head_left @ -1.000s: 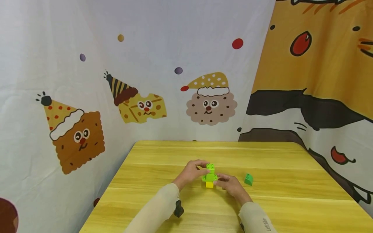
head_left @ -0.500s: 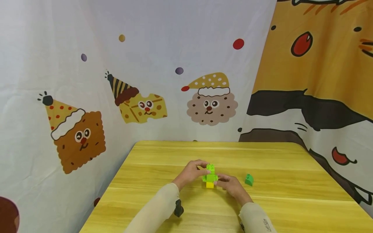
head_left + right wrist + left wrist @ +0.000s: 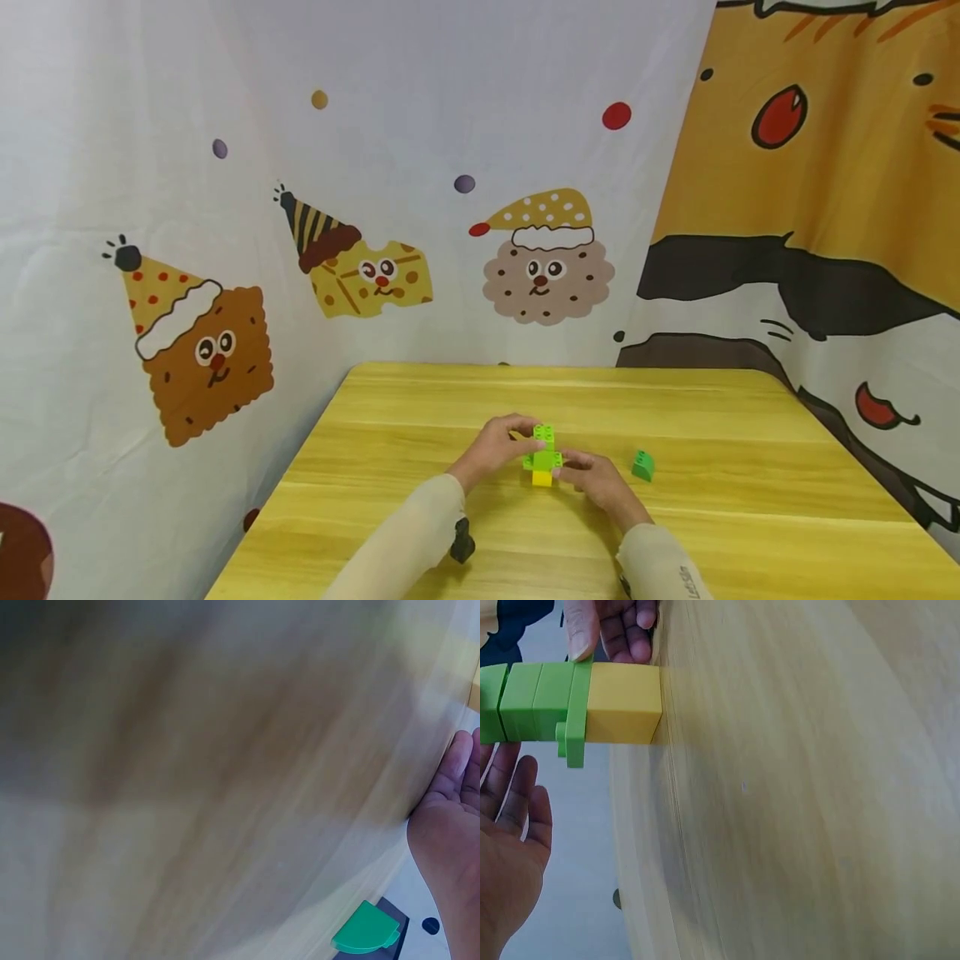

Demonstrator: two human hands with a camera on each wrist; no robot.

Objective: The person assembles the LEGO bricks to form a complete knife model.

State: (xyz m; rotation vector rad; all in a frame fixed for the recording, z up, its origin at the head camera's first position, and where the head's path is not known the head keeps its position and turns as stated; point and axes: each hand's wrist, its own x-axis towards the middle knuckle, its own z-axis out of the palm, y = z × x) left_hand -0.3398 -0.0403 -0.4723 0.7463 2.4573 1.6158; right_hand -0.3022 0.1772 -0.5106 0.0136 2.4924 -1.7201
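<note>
A small tower of blocks stands upright on the table, with a yellow block (image 3: 542,478) at the bottom and light green blocks (image 3: 543,458) (image 3: 551,701) above it. The left hand (image 3: 491,450) pinches the upper green block between thumb and fingers. At the tower's right side, the right hand (image 3: 597,482) grips the protruding green piece just above the yellow block (image 3: 622,703). In the left wrist view the left hand (image 3: 510,862) is below the tower. The right wrist view shows part of the right hand (image 3: 454,817), its fingertips near the frame's edge.
A darker green block with a curved side (image 3: 642,466) (image 3: 367,930) lies on the wooden table (image 3: 420,400), right of the right hand. A printed cloth (image 3: 405,125) with cartoon figures hangs behind and beside the table. A black device (image 3: 462,542) is at the left wrist.
The whole head view has shifted slightly. Both hands keep the same places on the tower, and the blocks look unchanged.
</note>
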